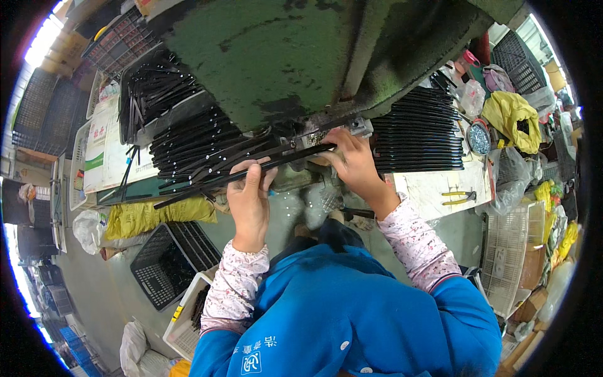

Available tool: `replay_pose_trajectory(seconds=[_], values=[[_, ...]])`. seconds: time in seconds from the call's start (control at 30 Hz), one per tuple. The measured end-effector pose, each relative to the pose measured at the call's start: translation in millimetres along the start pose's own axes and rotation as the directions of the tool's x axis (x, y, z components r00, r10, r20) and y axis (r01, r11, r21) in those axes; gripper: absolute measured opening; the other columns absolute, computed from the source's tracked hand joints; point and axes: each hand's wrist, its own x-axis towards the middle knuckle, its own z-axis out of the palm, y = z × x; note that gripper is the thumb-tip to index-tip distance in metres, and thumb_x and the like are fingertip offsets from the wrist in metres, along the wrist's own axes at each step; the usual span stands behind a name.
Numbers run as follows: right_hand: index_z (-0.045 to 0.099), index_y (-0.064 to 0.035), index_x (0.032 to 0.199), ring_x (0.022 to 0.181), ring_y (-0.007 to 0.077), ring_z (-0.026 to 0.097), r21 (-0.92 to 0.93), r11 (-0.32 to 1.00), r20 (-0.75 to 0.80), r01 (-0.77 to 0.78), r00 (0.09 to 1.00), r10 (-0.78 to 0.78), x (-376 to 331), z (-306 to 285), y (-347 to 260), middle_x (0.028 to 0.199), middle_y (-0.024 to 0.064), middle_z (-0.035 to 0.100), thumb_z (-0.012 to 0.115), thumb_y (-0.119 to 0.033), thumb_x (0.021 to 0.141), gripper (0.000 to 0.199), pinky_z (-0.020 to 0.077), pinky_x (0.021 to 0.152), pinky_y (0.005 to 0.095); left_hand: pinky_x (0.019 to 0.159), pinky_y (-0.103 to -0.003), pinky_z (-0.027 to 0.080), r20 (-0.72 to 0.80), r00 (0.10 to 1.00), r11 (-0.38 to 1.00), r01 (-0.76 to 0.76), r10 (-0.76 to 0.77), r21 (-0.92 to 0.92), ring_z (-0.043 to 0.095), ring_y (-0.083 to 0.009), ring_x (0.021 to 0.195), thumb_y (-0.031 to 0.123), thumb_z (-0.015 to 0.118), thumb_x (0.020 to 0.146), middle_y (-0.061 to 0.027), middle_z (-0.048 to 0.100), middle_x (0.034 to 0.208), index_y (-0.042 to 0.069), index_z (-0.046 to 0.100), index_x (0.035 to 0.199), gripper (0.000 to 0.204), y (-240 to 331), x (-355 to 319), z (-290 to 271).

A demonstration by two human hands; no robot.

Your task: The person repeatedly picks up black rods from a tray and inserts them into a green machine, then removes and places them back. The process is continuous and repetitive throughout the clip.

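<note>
A long thin black bar (207, 186) slants across in front of me, its free end reaching out to the left. My left hand (250, 200) is closed on its middle, thumb on the near side. At its right end, my right hand (353, 161) pinches it just below the metal tooling (359, 127) of a green machine (276, 63). Whether that end touches the tooling, I cannot tell. Left of the tooling lies a pile of black bars (195, 141) with small pale spots. To the right, glossy black tubes (418, 135) lie side by side in a stack.
Yellow-handled pliers (458, 197) and a round dish of small shiny parts (478, 138) are on the right-hand table. A black crate (169, 264) and a white basket (186, 320) stand on the floor at left. More bars fill a black bin (154, 94).
</note>
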Motion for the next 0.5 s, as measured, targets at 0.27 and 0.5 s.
replay_pose_trajectory(seconds=[0.27,0.5], values=[[0.066,-0.0047,0.098,0.092,0.0338,0.058,-0.044,0.991,-0.065,0.128,0.989,-0.131,25.3,5.5,-15.2,0.101,0.0122,0.063,0.074,-0.012,0.073,0.027,0.0464,0.079,0.0411,0.068,-0.029,0.057,-0.110,0.992,0.996,0.072,-0.066,0.057,0.066,-0.0217,0.076,0.021,0.067,0.090,-0.0094,0.061,0.086,0.005,0.054,0.093,0.021,17.2,13.9,1.5],[0.067,-0.0086,0.096,0.072,0.0298,0.061,-0.098,0.993,0.020,0.070,0.997,-0.069,26.3,15.4,-1.6,0.087,0.0092,0.064,0.070,-0.024,0.081,0.022,0.0470,0.062,0.0403,0.050,-0.026,0.053,-0.213,0.936,0.950,0.303,-0.280,0.082,0.065,-0.0209,0.057,0.039,0.063,0.091,-0.0106,0.060,0.067,0.003,0.055,0.081,0.039,18.9,24.7,-3.8]])
